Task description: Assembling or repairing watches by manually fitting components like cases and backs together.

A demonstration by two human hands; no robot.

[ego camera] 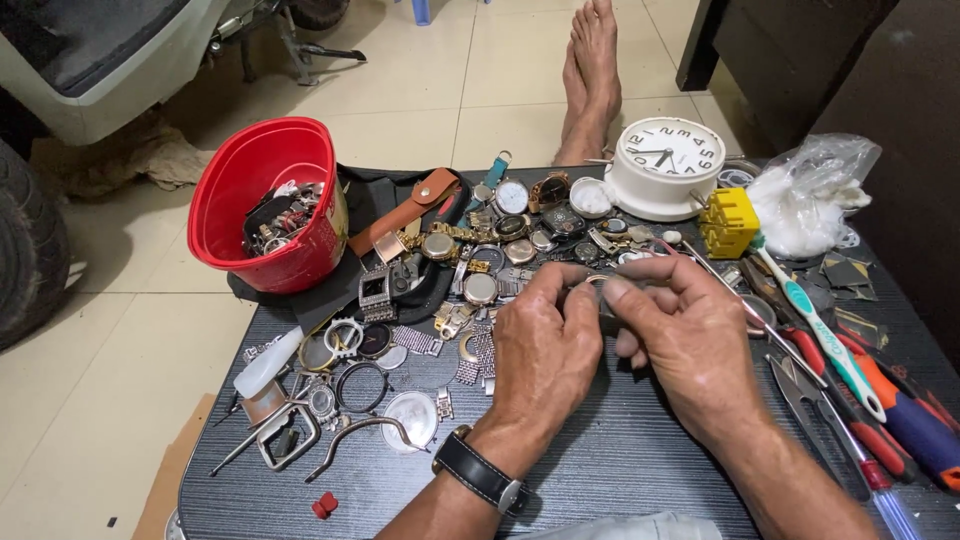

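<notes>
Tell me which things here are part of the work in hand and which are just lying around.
In hand: small watch part, pinched between left hand and right hand.

Lying about: red bucket, white clock, yellow block, toothbrush, screwdrivers, loose watches, plastic bag.

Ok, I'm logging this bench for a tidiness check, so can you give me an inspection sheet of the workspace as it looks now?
Surface: dark wood-grain tabletop, crowded along its far half.
Job's things: small round metal part pinched between left hand and right hand; detail too small to tell.
Clutter: red plastic bucket of watch parts, loose watches and metal bands, white round alarm clock, yellow plastic block, teal-and-white toothbrush, red-handled pliers, crumpled clear plastic bag.
Fingers: both sets closed on the part.
Cables: nothing seen.
Surroundings: cream tiled floor, bare feet beyond the table, black tyre at left.
</notes>
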